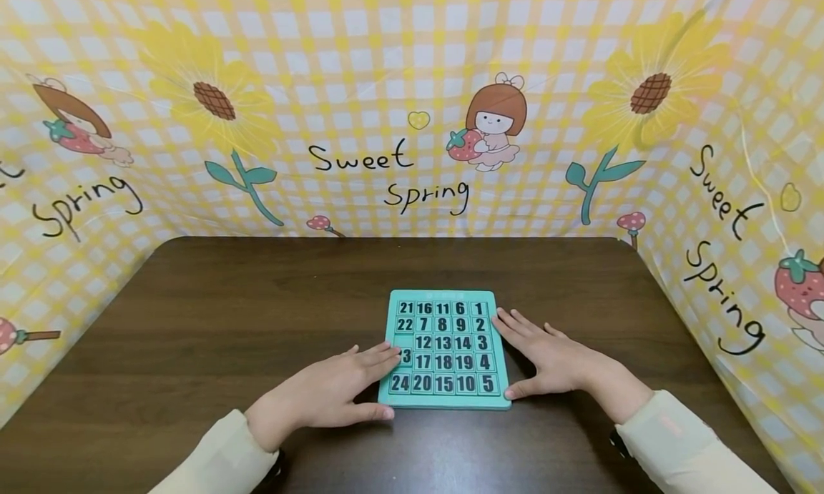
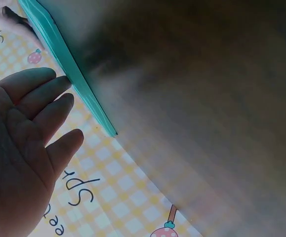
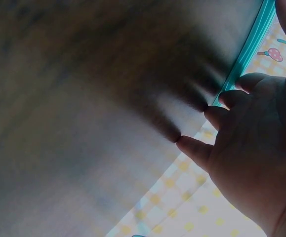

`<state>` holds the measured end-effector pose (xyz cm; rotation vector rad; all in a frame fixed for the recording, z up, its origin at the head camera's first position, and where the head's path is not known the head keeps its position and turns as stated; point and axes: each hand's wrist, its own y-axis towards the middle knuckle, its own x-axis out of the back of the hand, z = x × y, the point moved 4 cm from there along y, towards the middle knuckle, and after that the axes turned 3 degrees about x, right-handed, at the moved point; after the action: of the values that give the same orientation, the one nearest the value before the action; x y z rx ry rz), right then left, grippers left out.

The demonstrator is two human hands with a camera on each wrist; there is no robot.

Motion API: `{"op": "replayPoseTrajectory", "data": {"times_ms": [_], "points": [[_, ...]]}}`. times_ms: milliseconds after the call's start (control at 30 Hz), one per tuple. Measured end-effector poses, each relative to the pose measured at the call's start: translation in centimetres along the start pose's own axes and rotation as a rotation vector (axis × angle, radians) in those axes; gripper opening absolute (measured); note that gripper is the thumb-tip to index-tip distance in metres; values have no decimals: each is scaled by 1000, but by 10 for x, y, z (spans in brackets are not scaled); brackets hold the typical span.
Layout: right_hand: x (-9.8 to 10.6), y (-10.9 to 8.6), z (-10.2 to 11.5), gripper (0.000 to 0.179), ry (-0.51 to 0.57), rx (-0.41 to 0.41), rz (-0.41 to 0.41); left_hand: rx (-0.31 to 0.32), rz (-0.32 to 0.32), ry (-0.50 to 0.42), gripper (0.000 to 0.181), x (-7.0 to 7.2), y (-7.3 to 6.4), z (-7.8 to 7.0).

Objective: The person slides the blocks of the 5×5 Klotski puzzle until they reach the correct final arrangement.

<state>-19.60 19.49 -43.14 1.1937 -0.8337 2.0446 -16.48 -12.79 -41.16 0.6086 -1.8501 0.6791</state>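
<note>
A teal number sliding puzzle [image 1: 444,401] lies flat on the dark wooden table, its numbered tiles in rows. One gap shows in the left column, just under tile 22 [image 1: 404,325]. My left hand [image 1: 341,383] reaches in from the left with extended fingers; the fingertips rest on tile 23 [image 1: 406,356] and partly cover it. The left thumb lies near the puzzle's lower left corner. Along the right edge, my right hand [image 1: 547,354] is spread, fingertips against the frame's side and thumb at the lower right corner. In the right wrist view its little finger [image 3: 194,150] touches the tabletop.
The brown table [image 1: 257,294] extends around the puzzle on all sides. A yellow checked cloth [image 1: 360,72] with flowers and cartoon figures hangs as a wall behind the table and along both sides.
</note>
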Motion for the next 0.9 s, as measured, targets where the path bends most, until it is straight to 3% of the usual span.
{"op": "replayPoseTrajectory", "data": {"times_ms": [267, 533, 900], "points": [[1, -1, -2, 116, -1, -13, 4, -25, -16, 33, 80, -2, -5, -7], [-1, 1, -2, 116, 8, 3, 7, -15, -15, 25, 80, 0, -5, -4], [-1, 1, -1, 116, 6, -3, 10, 14, -19, -15, 81, 11, 20, 17]]}}
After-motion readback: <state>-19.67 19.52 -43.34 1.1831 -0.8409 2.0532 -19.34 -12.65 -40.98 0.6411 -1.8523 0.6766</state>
